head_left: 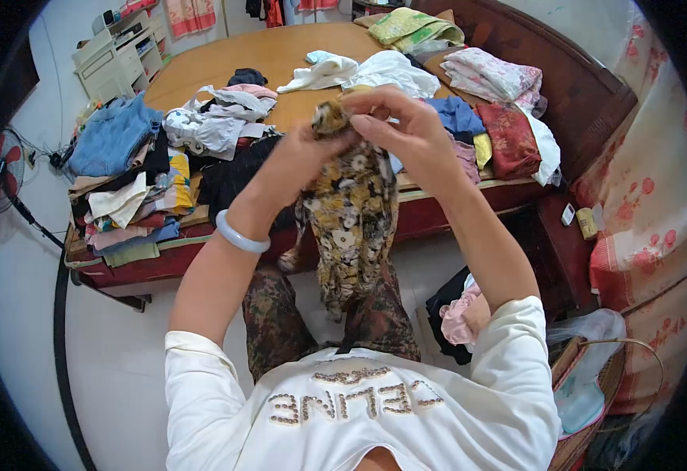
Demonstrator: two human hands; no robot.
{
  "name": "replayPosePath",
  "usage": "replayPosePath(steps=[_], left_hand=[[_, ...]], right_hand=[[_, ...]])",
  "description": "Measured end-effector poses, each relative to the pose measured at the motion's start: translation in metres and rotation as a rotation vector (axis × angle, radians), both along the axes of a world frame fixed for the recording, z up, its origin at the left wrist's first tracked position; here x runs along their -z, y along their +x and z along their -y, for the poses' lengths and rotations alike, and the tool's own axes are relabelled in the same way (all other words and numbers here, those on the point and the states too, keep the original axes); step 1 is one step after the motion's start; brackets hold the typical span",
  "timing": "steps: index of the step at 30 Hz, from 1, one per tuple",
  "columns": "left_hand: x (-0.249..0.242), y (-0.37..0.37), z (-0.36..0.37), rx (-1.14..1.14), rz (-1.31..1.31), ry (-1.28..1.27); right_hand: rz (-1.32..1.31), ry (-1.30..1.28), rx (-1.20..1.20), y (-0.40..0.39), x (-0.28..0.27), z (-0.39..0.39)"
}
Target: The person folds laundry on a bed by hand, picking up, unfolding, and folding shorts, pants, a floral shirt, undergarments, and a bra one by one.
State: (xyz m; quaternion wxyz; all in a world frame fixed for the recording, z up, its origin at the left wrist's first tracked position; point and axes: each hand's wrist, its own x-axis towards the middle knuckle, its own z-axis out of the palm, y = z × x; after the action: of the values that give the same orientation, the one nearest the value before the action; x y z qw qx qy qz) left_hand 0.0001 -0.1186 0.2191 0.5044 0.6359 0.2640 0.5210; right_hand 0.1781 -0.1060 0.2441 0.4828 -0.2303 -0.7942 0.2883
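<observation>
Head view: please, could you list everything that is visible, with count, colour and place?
Floral garment: one, yellow-black-white, hanging from the hands
Bed: one, brown and dark red, ahead
Denim piece: one, blue, atop left pile
Clothes pile: one, mixed colours, bed's left corner
White clothes: several, white, mid-bed
Red fabric: one, patterned, bed's right
Fan: one, red blades, far left
Shelf unit: one, white, back left
Floral curtain: one, pale with red, right
Basket: one, brown, lower right
Bangle: one, pale blue, left wrist
Smaller items: uncountable here
Left hand, right hand: one each, bare, centre
</observation>
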Motion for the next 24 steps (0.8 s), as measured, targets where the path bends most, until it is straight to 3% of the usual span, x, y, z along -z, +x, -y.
replayPosePath(steps=[2,5,7,10,14,20,23,24], left_hand=[[-0.008,-0.014,-0.005,0.038,0.196,-0.173],[-0.013,-0.025,-0.009,-0.115,0.33,-0.223],[-0.015,-0.03,-0.008,-0.111,0.381,-0.174],[-0.015,-0.038,-0.01,-0.151,0.403,-0.138],[-0.01,-0.047,-0.014,-0.119,0.434,-0.126],[-0.007,-0.048,-0.002,-0.139,0.44,-0.124],[-0.008,-0.05,0.006,-0.214,0.529,-0.079],[-0.004,-0.057,0.003,-0.313,0.444,0.006]], right_hand=[[-0.099,-0.076,0.024,0.002,0.016,-0.005],[-0.147,-0.217,0.031,0.001,0.051,-0.003],[-0.138,-0.476,-0.13,-0.008,0.08,-0.004],[0.016,-0.587,-0.314,-0.016,0.118,-0.02],[-0.268,-0.536,-0.253,-0.038,0.103,-0.008],[-0.321,-0.543,-0.24,-0.062,0.113,-0.025],[-0.505,-0.477,-0.146,-0.062,0.11,-0.029],[-0.523,-0.438,-0.117,-0.056,0.105,-0.036]])
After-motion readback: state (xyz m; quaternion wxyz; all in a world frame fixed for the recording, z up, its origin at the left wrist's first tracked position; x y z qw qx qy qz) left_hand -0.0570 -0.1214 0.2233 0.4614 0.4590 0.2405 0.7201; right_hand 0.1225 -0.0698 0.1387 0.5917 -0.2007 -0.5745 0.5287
